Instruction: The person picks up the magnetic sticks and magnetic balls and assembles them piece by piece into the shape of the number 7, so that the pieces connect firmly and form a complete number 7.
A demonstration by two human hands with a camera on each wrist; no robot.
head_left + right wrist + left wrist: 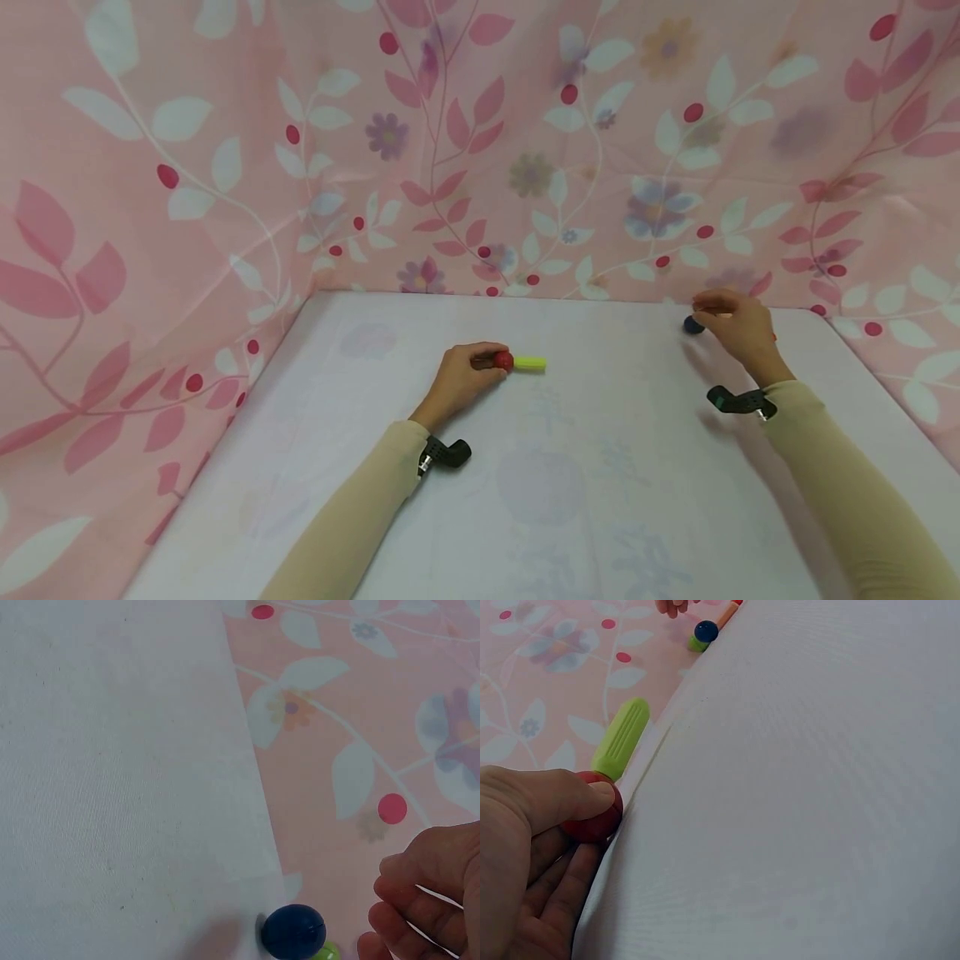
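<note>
My left hand [467, 375] pinches a red ball [504, 361] between thumb and fingers, low over the white table. From the ball a yellow-green ribbed stick [622, 739] points away from the palm. At the far right, my right hand [738, 329] hovers beside a dark blue ball [294, 931] with its fingers loosely bent. A gap shows between those fingertips and the ball in the right wrist view. Next to the blue ball, the left wrist view shows a green piece [697, 644] and an orange stick [727, 615] with a red end.
The white-covered table [570, 517] ends at a pink curtain [480, 150] with leaves and flowers, which hangs behind it and at its sides. A dark wrist camera [448, 452] sits on the left wrist and another camera [733, 400] on the right.
</note>
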